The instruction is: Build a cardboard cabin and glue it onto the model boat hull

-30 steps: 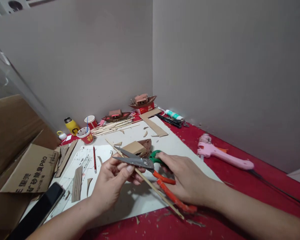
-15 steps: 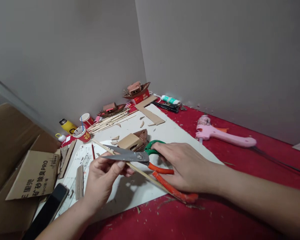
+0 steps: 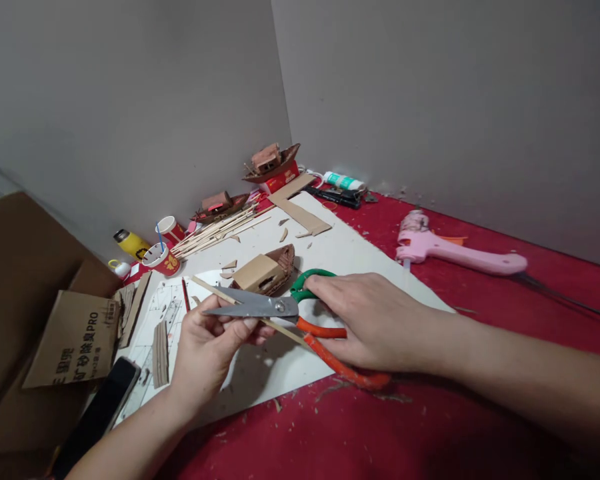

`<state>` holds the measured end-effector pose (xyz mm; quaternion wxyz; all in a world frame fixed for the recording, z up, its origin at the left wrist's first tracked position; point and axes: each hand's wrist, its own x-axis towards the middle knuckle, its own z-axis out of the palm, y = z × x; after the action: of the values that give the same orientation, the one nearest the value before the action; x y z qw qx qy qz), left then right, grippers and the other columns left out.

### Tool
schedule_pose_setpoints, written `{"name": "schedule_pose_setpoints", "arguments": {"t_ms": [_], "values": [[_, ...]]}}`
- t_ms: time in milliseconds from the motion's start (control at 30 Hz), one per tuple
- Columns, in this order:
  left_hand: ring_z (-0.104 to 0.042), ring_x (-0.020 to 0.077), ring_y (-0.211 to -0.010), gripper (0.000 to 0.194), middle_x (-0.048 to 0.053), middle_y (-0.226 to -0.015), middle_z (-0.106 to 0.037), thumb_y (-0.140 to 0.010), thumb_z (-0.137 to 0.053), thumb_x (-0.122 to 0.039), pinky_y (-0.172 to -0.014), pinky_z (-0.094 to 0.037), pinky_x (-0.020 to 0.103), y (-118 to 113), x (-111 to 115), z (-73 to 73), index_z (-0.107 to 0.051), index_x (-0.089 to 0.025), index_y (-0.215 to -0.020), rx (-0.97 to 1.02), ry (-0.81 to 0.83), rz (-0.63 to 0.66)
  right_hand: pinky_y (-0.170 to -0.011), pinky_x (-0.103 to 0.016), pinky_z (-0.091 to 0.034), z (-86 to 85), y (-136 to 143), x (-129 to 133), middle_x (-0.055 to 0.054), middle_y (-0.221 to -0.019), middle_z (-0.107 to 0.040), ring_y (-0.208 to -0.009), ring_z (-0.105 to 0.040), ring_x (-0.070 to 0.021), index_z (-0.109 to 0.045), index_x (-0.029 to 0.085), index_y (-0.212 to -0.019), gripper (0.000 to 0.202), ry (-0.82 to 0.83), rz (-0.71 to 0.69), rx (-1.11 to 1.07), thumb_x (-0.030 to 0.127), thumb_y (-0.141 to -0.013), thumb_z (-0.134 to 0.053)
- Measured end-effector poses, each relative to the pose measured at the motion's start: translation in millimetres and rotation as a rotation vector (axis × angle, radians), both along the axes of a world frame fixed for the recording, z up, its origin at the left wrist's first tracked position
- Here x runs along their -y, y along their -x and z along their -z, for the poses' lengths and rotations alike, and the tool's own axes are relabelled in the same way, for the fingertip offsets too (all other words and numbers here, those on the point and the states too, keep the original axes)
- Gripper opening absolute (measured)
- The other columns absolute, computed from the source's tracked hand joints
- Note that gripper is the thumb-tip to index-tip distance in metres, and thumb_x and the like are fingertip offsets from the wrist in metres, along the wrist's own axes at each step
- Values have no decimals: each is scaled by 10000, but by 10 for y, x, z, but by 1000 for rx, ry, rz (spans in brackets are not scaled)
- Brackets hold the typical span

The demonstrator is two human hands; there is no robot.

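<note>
My right hand [image 3: 367, 320] is closed round the handles, one green and the other orange-red, of a pair of scissors [image 3: 267, 307]. Their blades point left and lie across a thin wooden stick [image 3: 293, 335]. That stick is pinched between the thumb and fingers of my left hand [image 3: 210, 343], just under the blades. Part of it runs out to the upper left, and the other end slants toward the handles. Behind the blades a small model boat [image 3: 283, 260] with a cardboard roof [image 3: 255, 275] rests on the white board [image 3: 375, 287].
A pink glue gun [image 3: 460, 253] lies on the red table [image 3: 300, 440] at right. Sticks [image 3: 220, 230], two paper cups [image 3: 164, 259] and two finished model boats [image 3: 270, 163] stand at the back. On the left are a cardboard box [image 3: 75, 340] and a black phone [image 3: 100, 407].
The scissor blades have drawn closer together on the stick. Both hands stay in nearly the same place, while the whole view has shifted slightly.
</note>
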<state>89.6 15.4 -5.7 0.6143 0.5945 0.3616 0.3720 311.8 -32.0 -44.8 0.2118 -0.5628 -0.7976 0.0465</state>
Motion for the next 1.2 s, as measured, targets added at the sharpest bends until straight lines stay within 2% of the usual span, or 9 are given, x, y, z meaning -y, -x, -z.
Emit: {"name": "schedule_pose_setpoints", "arguments": {"t_ms": [200, 367, 533, 800, 867, 933, 967, 1067, 1200], "values": [[-725, 164, -654, 188, 32, -731, -752, -729, -808, -231, -612, -590, 241, -44, -8, 53, -669, -152, -827, -29, 20, -48, -544, -292, -241, 43, 18, -7, -41, -763, -625, -645, -595, -208, -481, 201, -858, 170, 69, -11, 40, 327, -790, -573], [-706, 185, -688, 218, 84, -752, -748, -694, -811, -262, -656, -565, 255, 106, -204, -221, -715, -112, -819, -224, -50, 88, -495, -292, -217, 94, 24, 2, -13, -636, -597, -528, -557, -201, -467, 232, -815, 164, 15, 2, -49, 385, -832, -523], [-687, 181, -860, 187, 71, -913, -732, -756, -754, -253, -794, -548, 275, 418, -446, -521, -692, -157, -904, -231, -465, -262, -467, -304, -232, 122, 16, -28, -16, -547, -563, -450, -526, -218, -465, 240, -823, 166, 1, 10, -115, 392, -833, -532], [-664, 194, -921, 190, 76, -993, -702, -868, -632, -252, -890, -513, 353, 828, -699, -900, -654, -157, -1031, -452, -1088, -578, -484, -336, -317, 145, 20, -46, -75, -646, -649, -530, -613, -282, -519, 227, -867, 150, 61, 24, -35, 373, -839, -538], [-558, 234, -1170, 211, 96, -1179, -658, -851, -650, -205, -1087, -353, 419, 984, -784, -1049, -665, -149, -1054, -521, -1206, -659, -504, -341, -351, 141, 11, -36, -80, -682, -668, -572, -638, -292, -532, 218, -920, 135, 95, 30, -4, 337, -859, -510], [-410, 297, -1334, 333, 116, -1311, -606, -838, -665, -222, -1158, -163, 523, 1156, -871, -1206, -640, -130, -1157, -906, -1509, -746, -523, -349, -379, 144, -2, -26, -82, -711, -682, -604, -656, -302, -534, 215, -953, 145, 114, 31, 19, 323, -868, -489], [-330, 318, -1381, 432, 113, -1392, -548, -833, -668, -225, -1154, -104, 562, 1245, -912, -1282, -590, -132, -1248, -1056, -1546, -807, -528, -354, -389, 150, -9, -24, -83, -714, -685, -609, -660, -309, -533, 215, -956, 156, 119, 31, 26, 332, -863, -490], [-339, 358, -1353, 556, 126, -1418, -517, -791, -689, -210, -1127, -67, 592, 1525, -1015, -1494, -527, -97, -1310, -1308, -1483, -976, -530, -371, -412, 169, -18, -25, -81, -703, -689, -600, -660, -319, -529, 229, -946, 178, 145, 42, 15, 370, -848, -483], [-380, 391, -1298, 471, 158, -1382, -519, -874, -599, -419, -1035, -219, 595, 1903, -1052, -1773, -559, -102, -1220, -1525, -1050, -1162, -524, -385, -426, 175, -4, -30, -83, -684, -689, -594, -660, -328, -516, 254, -910, 202, 164, 38, -24, 437, -851, -452]]}}
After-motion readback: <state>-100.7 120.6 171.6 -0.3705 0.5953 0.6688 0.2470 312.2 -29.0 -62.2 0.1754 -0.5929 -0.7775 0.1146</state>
